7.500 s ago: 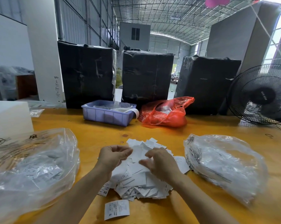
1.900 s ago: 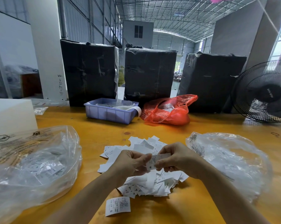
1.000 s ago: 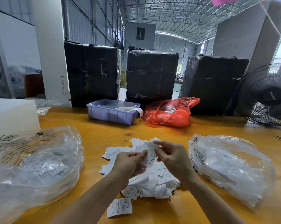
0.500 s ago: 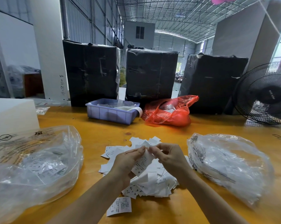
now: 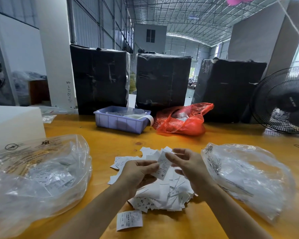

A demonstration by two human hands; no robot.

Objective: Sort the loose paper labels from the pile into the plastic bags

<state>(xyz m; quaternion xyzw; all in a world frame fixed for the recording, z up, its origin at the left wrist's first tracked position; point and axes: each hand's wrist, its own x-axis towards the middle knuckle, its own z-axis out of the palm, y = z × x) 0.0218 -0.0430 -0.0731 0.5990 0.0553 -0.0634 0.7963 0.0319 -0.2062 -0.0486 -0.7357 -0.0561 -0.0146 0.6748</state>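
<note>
We hold one paper label (image 5: 163, 167) pinched between the thumb and fingers of our left hand (image 5: 136, 175), just above the pile (image 5: 162, 190). Our right hand (image 5: 188, 168) sits just beside it with fingers loosely spread; a fingertip seems to meet the label's upper edge, though we cannot tell whether it grips.

The label is a narrow strip. Its long axis runs from near-left up to far-right, tilted off the table, and its printed face is turned toward us, with a size letter near the lower end.

Around the hands, the pile of white labels lies at the middle of the yellow table (image 5: 111, 144), and one stray label (image 5: 129, 220) lies flat nearer to us.

On the left a clear plastic bag (image 5: 42, 178) already holds many labels; the clear bag on the right (image 5: 245, 178) holds some too. We judge the sorting partly done: a good heap remains, and the held label has not yet gone to either bag.
</note>
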